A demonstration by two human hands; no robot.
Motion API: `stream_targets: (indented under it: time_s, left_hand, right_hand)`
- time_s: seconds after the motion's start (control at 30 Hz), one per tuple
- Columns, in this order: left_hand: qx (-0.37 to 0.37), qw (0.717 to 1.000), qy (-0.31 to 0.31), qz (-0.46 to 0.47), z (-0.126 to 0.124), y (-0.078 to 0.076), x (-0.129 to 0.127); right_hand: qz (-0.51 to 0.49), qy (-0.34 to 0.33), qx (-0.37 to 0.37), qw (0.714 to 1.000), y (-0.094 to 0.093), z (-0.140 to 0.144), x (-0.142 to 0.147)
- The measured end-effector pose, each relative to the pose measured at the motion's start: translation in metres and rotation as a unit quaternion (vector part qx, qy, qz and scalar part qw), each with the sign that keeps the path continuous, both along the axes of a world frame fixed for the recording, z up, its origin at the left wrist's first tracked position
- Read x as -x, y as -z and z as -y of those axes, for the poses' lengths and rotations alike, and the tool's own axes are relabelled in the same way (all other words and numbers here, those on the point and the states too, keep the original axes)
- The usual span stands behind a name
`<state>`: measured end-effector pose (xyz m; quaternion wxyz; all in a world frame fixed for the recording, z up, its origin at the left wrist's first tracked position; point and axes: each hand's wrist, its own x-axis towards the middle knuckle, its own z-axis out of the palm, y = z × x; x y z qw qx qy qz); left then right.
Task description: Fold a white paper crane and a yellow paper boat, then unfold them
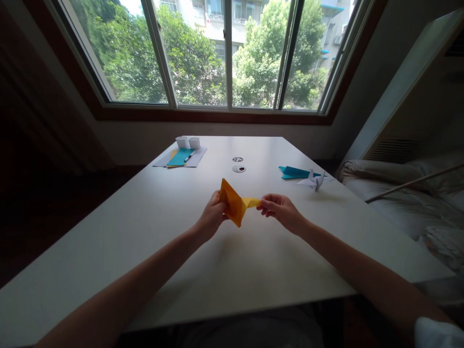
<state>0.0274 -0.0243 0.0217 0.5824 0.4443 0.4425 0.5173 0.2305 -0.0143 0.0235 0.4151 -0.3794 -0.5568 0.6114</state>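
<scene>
1. Held up over the white worktop (253,261), approx. mid-frame: folded orange paper (234,205), partly creased into a pointed shape w/ a narrow yellow flap sticking out to the right.
2. Left hand (212,217): closed round the paper's left edge, fingers behind, thumb in front; pinching it.
3. Right hand (281,209): fingertips pinched on the tip of the yellow flap, other fingers curled in.
4. Paper clear of the worktop surface, lifted between both hands; faint shadow below.
5. Far right of worktop: white paper crane (314,181), just beside a teal folded sheet (295,172); touching or not, can't tell.
6. Far left: stack of paper sheets (181,157), grey under teal and orange, w/ a pen (189,155) lying on top.
7. Behind the stack: two small white boxes (187,142), side by side.
8. Centre-back: two round fittings (238,164) in the worktop.
9. Beyond: wide window (224,53) w/ trees and a building outside; bed (409,193) w/ pale bedding at right.
</scene>
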Motion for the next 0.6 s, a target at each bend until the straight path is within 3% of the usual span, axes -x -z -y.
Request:
stream_targets:
  time_s: [0.1, 0.2, 0.4, 0.47, 0.6]
  left_hand:
    - [0.004, 1.0, -0.012, 0.012, -0.003, -0.005, 0.005]
    - [0.004, 1.0, -0.006, -0.003, -0.004, -0.007, 0.009]
    - [-0.036, 0.994, 0.003, -0.108, -0.004, -0.011, 0.008]
    - [-0.045, 0.991, 0.01, -0.128, -0.005, -0.01, 0.007]
    - [-0.068, 0.969, 0.023, -0.235, -0.007, 0.0, 0.004]
  right_hand:
    - [0.044, -0.032, 0.065, 0.996, 0.004, -0.007, -0.006]
    - [0.129, -0.056, 0.04, 0.989, 0.013, -0.012, -0.008]
    - [0.234, -0.089, -0.148, 0.957, 0.015, -0.003, -0.001]
    - [0.281, -0.032, -0.234, 0.93, 0.011, 0.003, 0.002]
    - [0.331, 0.095, -0.399, 0.85, 0.007, 0.012, 0.004]
